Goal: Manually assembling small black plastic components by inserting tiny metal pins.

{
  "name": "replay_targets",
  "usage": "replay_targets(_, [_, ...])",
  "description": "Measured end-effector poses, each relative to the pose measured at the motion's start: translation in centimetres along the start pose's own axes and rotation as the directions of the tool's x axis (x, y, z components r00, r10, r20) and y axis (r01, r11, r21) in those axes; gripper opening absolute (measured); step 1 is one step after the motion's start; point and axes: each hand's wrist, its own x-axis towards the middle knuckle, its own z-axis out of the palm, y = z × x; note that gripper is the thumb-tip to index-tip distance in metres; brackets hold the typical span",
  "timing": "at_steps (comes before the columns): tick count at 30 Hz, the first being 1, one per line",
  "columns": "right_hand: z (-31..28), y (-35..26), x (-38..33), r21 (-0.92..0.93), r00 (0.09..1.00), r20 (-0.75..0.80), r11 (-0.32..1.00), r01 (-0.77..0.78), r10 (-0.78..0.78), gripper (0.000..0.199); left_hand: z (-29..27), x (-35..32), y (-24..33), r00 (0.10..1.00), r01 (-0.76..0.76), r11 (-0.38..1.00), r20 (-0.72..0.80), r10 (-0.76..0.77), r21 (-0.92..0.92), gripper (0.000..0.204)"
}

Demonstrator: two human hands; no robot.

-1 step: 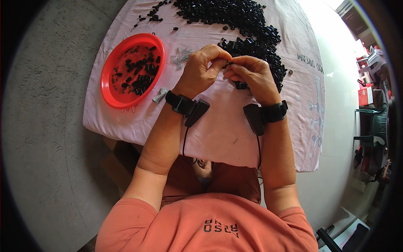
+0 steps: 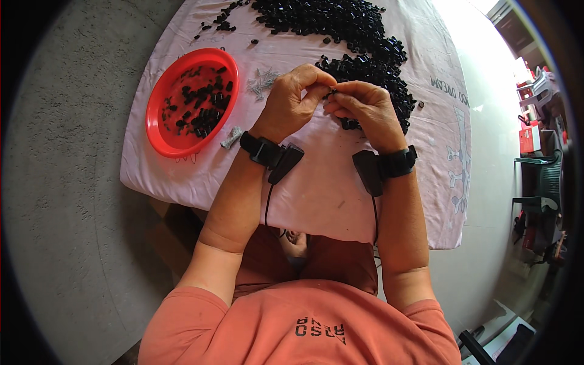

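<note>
Head view: a person sits at a counter [image 2: 316,201] covered with a pale pink cloth, both forearms entering from below. The left hand [image 2: 291,103] and right hand [image 2: 360,109] meet above the cloth, fingertips pinched together on a small black part [image 2: 329,93]. Each hand is closed narrow around that part; whether one piece or two are being joined cannot be told, as the fingers hide most of it. Each wrist carries a black strap with a dark clip-on unit and a cable running down toward the lap.

Just beyond the right hand lies a large heap of small black plastic pieces [image 2: 347,30], spreading across the far side of the cloth and touching the area under the right knuckles. A few strays [image 2: 222,23] lie apart toward the far left corner. Left of the left hand sits a round red tray [image 2: 159,97], holding a thin scatter of black pieces that covers only part of its floor. Between tray and left hand lies a small cluster of grey metal pins or screws [image 2: 261,80]; a further grey bit [image 2: 232,137] rests near the tray's near rim.

Judgement on progress: the work appears to be at an early stage. The tray holds few pieces, while the loose heap remains far larger, so most of the stock looks unprocessed. One piece is in hand at present
</note>
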Motion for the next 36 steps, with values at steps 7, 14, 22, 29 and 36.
replay_targets(7, [0.2,0.0,0.1,-0.036,1.000,0.012,0.999,-0.014,0.015,0.018,0.1,-0.3,-0.1,0.994,0.101,0.995,-0.031,-0.102,-0.010,0.021])
replay_targets(14, [0.2,-0.1,0.1,-0.026,1.000,0.008,1.000,-0.012,0.012,0.018,-0.2,-0.2,-0.2,0.996,0.070,0.997,-0.061,-0.068,0.028,0.020])
replay_targets(22, [0.5,0.1,0.1,-0.098,1.000,-0.021,0.995,-0.022,0.020,0.016,-0.5,-0.3,0.3,0.999,0.048,0.993,-0.011,-0.047,0.110,0.020])
replay_targets(29, [0.5,0.1,0.1,-0.129,0.999,-0.031,0.992,-0.009,0.005,0.015,-0.5,-0.3,0.4,0.999,0.038,0.994,0.014,-0.039,0.102,0.022])
replay_targets(36, [0.6,0.1,0.1,-0.149,0.999,-0.035,0.989,-0.016,0.010,0.016,-0.6,-0.3,0.7,1.000,0.009,0.995,0.018,-0.010,0.097,0.022])
